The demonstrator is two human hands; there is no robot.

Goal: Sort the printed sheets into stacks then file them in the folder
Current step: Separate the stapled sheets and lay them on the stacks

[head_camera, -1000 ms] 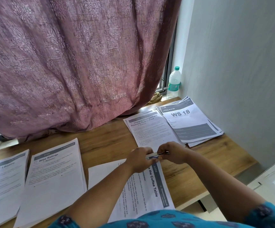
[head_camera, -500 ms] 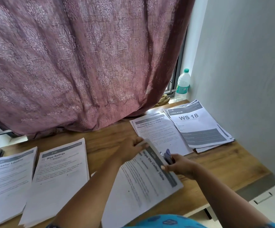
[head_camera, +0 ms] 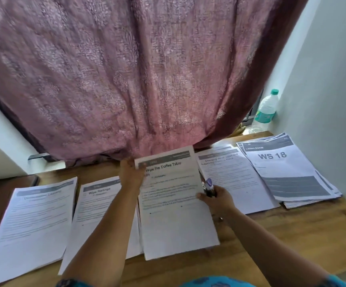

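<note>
Five paper groups on the wooden bench (head_camera: 292, 235), left to right:

1. Far-left stack (head_camera: 29, 226), heading blurred, can't read it.
2. "Wipe Railings" stack (head_camera: 97, 206), just beside the first; the left forearm crosses over it.
3. "Wipe the Coffee Table" stack (head_camera: 174, 204), centre, both hands on it. Its left edge overlaps the Railings stack. Whether it lies fully flat on the bench I cannot tell.
4. A sheet headed "Charging Small Items…" (head_camera: 230, 179) (rest of the title blurred), just right of centre, its lower left edge hidden behind the right hand.
5. "WS 18 / LIVING ROOM" pile (head_camera: 288, 172), far right near the wall, several sheets fanned out unevenly, overlapping the right edge of the Charging sheet.

Sheet count per stack not readable; only edges show.

Left hand (head_camera: 131, 172): fingers curled round the top left corner of the coffee table stack, gripping it.

Right hand (head_camera: 217, 200): at the stack's right edge, fingers wrapped round one dark pen-like item with a violet tip (head_camera: 208, 186); too blurred to name exactly. Thumb touches the paper edge.

Other: one maroon patterned curtain (head_camera: 126, 75) hangs down to the back edge of the bench. One plastic water bottle (head_camera: 266, 110) with a green cap and a green label stands upright in the back right corner, beside the white wall (head_camera: 329, 79). One dark flat object (head_camera: 35, 180) sits at the bench's left rear, unidentifiable.
</note>
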